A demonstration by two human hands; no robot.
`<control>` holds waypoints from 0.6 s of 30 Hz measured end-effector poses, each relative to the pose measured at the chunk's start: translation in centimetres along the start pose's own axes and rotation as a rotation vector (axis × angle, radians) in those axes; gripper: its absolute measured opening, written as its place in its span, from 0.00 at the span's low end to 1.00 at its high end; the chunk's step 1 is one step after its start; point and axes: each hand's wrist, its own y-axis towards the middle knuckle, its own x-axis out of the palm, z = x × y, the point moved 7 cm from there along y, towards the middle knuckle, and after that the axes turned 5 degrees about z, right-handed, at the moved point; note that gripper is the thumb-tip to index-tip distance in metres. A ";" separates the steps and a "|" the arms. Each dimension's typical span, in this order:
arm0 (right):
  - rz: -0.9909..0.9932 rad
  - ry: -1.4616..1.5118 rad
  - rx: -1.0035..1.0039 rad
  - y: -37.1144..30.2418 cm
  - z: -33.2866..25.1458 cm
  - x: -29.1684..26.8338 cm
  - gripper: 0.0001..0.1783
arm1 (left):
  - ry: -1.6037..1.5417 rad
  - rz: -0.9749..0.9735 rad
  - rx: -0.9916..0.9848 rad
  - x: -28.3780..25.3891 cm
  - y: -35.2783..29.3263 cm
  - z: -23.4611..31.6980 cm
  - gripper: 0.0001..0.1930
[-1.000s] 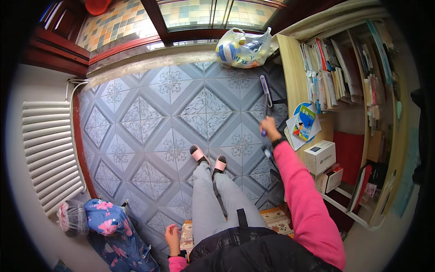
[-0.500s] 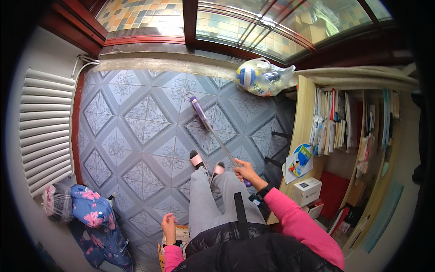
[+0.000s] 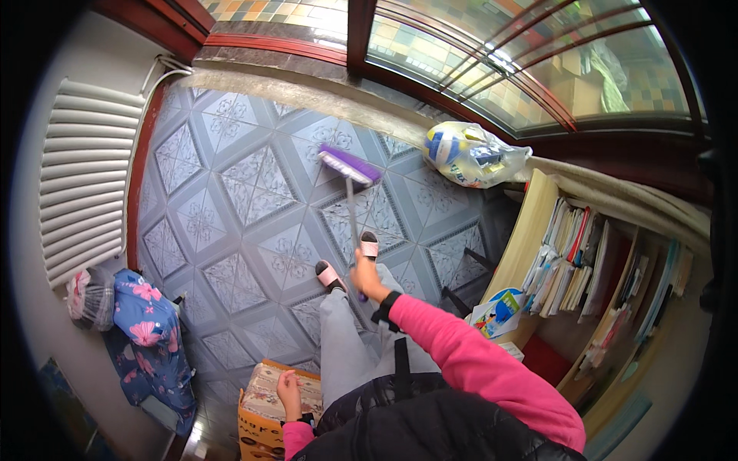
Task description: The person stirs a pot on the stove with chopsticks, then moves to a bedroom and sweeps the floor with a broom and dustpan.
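A broom with a grey handle and a wide purple head is in my right hand. The fingers wrap round the upper handle, and a short purple end shows just below the hand. The broom head lies turned crosswise on the patterned tile floor, ahead of my feet. My left hand hangs low by my left side, above a cardboard box with a patterned cloth or pad on top. Nothing shows in that hand, and its fingers are loosely bent and slightly apart.
A clear plastic bag with a ball in it sits by the glass door's sill. On the right stands a bookshelf full of papers. A white radiator lines the left wall, with flowered blue bundles below it.
My right hand has swung left with the broom, and the broom head has turned to lie crosswise. My right foot has stepped forward. The whole view has tilted and shows more of the box.
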 end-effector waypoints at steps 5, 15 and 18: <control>-0.528 0.295 0.311 -2.3 -0.5 -4.2 0.31 | -0.071 0.101 -0.009 -0.5 -2.6 1.0 0.08; -0.118 -0.179 -0.065 16.3 -4.4 -10.7 0.23 | 0.075 0.462 -0.014 -3.8 -8.6 -8.9 0.11; -0.038 -0.345 -0.125 19.2 -5.4 -3.2 0.14 | -0.078 0.452 -0.082 -2.4 -9.5 -13.2 0.11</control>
